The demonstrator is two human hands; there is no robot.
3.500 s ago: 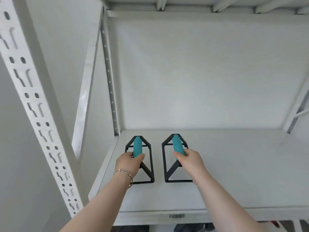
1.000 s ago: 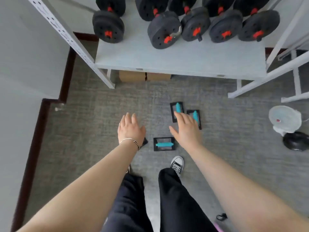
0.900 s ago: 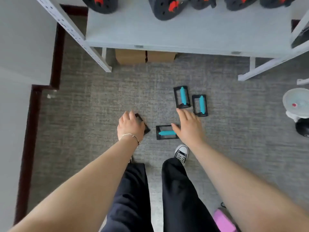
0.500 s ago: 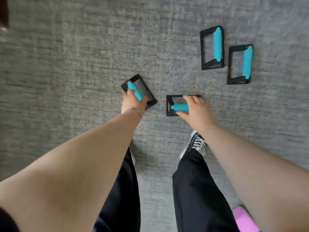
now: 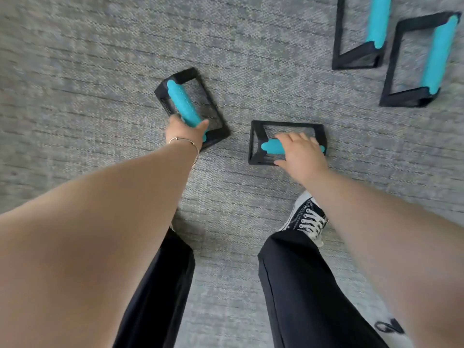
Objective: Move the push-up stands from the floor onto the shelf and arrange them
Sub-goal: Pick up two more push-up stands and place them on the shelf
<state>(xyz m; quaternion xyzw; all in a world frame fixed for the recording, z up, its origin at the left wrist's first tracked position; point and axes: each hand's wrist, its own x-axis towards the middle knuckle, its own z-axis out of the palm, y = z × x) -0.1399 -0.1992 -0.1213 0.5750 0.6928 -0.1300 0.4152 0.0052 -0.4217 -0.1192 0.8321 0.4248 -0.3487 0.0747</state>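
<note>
push-up stands [image 5: 192, 106] | black frames, teal grips | both hands gripping

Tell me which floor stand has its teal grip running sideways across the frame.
The push-up stand under the right hand. Its grip lies left-to-right; the left hand's stand is diagonal, and the two far-right stands run roughly top-to-bottom.

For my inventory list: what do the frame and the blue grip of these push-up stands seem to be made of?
Frame: probably matte black-coated metal or hard plastic; thin, straight, dull bars. Grip: probably teal foam or rubber; soft matte look, faintly textured. The left hand and right hand each hold one.
</note>
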